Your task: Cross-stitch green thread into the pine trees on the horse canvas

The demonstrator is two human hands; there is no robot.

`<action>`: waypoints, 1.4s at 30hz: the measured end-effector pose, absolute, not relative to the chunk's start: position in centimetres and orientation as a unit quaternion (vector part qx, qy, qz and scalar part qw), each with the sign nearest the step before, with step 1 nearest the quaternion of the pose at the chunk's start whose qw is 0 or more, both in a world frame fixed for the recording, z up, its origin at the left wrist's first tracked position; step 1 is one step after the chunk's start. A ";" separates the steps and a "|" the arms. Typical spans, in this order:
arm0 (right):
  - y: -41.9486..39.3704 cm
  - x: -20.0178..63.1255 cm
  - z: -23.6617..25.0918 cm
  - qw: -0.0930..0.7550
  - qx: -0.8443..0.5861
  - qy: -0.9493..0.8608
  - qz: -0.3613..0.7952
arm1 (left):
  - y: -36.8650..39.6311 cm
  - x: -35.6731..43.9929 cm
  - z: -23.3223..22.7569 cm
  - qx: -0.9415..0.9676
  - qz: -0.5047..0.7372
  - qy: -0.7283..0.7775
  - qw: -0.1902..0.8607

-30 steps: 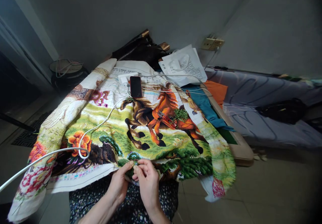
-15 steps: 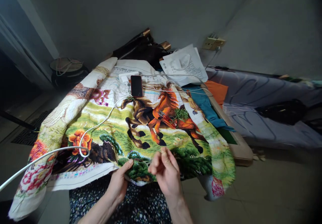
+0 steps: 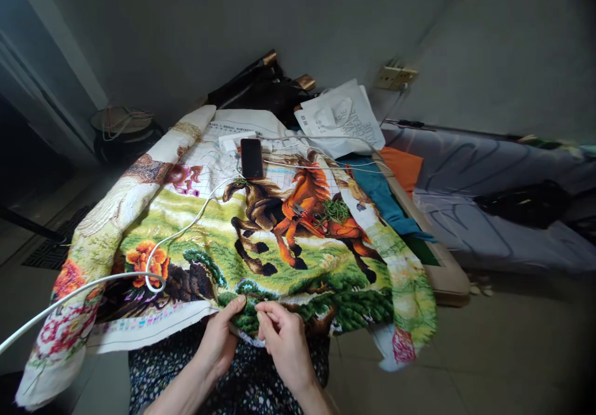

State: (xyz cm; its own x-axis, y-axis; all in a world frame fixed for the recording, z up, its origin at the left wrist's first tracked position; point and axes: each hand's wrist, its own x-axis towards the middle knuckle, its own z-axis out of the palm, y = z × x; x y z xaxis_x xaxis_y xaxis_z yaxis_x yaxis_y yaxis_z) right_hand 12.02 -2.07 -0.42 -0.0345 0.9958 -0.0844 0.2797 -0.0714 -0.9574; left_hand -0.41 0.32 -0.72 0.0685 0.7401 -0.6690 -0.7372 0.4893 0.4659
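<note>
Left hand [image 3: 218, 340] pinches the embroidered cloth [image 3: 242, 241] at its near hem; right hand [image 3: 284, 340] is closed, fingertips on it. Cloth judged soft, limp: grip the edge.

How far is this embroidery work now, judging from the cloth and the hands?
Most of the embroidered cloth already looks filled: the horses, grass and flowers are in colour. In hand is the green patch at the near edge, where the left hand pinches the cloth and the right hand works with closed fingertips; no needle can be made out. Left to do: the bare gridded area near the phone.
</note>
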 end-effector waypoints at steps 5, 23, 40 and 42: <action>-1.9 11.9 -0.1 0.398 -0.578 -0.554 0.447 | 0.3 -0.5 -1.2 -0.004 0.503 0.451 0.737; -2.4 10.3 -1.4 0.410 -0.591 -0.485 0.498 | 0.5 -0.4 -1.5 0.023 0.507 0.490 0.709; -2.0 9.4 -1.5 0.447 -0.597 -0.433 0.505 | 0.6 -0.2 -1.0 0.017 0.518 0.504 0.691; -1.9 9.4 -1.5 0.454 -0.598 -0.418 0.512 | 0.5 -0.3 -1.1 0.015 0.516 0.498 0.697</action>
State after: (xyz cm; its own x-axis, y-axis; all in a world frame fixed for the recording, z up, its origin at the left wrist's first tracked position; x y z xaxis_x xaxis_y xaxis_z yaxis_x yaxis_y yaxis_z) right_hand 9.41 -1.91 -1.46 0.1264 0.9643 -0.2325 0.0349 -0.2386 -0.9705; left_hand -0.26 0.53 -1.08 -0.0282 0.7342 -0.6784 -0.7050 0.4665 0.5342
